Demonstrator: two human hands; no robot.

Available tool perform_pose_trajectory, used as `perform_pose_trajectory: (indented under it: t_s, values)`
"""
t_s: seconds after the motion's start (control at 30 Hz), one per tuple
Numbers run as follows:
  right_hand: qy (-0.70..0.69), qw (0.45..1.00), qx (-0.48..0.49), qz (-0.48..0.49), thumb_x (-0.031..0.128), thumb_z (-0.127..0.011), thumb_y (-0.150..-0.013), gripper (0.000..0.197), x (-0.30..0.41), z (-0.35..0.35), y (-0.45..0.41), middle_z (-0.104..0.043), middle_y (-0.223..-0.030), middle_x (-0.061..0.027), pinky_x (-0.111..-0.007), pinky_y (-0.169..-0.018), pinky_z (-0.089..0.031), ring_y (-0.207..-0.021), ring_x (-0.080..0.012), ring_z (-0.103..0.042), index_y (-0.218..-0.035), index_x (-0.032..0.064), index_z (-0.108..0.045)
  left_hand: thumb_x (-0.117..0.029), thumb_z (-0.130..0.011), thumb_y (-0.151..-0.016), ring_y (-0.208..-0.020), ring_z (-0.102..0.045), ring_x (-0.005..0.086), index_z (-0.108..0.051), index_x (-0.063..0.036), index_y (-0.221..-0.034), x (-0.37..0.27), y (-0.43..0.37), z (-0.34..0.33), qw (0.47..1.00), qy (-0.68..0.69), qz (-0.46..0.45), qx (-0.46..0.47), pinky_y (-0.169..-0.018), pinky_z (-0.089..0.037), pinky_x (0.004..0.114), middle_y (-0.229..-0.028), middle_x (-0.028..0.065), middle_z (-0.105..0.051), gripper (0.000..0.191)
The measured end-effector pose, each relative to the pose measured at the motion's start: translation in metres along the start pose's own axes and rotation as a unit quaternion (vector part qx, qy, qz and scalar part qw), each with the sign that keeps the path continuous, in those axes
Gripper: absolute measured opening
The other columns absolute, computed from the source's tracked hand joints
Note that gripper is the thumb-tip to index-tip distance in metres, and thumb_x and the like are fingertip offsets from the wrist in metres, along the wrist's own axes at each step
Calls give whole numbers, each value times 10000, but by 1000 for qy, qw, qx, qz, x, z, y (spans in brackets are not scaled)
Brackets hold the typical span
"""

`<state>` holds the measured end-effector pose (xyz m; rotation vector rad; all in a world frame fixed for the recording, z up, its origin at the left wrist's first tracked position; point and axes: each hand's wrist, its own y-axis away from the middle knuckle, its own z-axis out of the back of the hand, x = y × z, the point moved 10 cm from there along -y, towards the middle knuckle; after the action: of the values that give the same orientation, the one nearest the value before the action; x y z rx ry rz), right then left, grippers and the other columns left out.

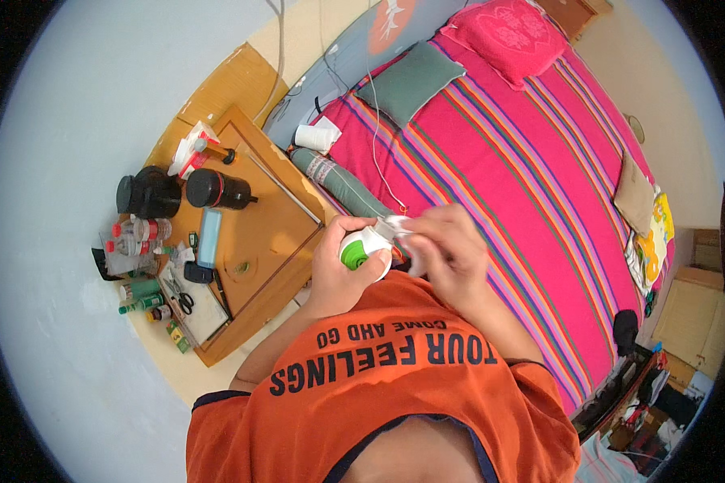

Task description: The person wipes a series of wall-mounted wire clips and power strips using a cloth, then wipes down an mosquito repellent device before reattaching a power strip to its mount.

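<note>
Close to my chest, my left hand [347, 262] is closed around a white and green plastic object [368, 247] with a rounded body and a narrower pale neck. My right hand [447, 250], slightly blurred, pinches a crumpled white tissue or cloth [417, 256] against that neck. The fingers partly cover both things, so the exact kind of object cannot be told.
At left a wooden table [266, 241] bears a black bottle [217, 189], a light blue case [209, 238], scissors [183, 297] and several small bottles. A bed with a pink striped cover [507, 199] lies at right; a white cord [374, 139] hangs over it.
</note>
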<state>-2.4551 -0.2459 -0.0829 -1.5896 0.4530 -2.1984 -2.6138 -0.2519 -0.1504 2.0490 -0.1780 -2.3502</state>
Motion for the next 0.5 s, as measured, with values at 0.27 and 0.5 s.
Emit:
perform_pose_trajectory:
  t_s: [0.27, 0.5]
  values:
    - [89, 991, 97, 15, -1, -667, -766, 238, -8, -21, 15, -536, -834, -89, -352, -544, -504, -698, -236, -609, -995, 63, -660, -115, -712, -752, -925, -571, 151, -528, -26, -1091, 12, 1, 10, 998, 38, -6, -56, -821, -470, 298, -1029, 81, -597, 396]
    - [-49, 997, 23, -54, 7, -680, -789, 136, -19, -8, 7, -555, -841, -102, -304, -632, -469, -733, -244, -576, -919, 30, -647, -113, -729, -743, -958, -585, 184, -492, -23, -1126, 3, -5, -5, 998, -57, 10, 10, -825, -474, 312, -1028, 99, -588, 459]
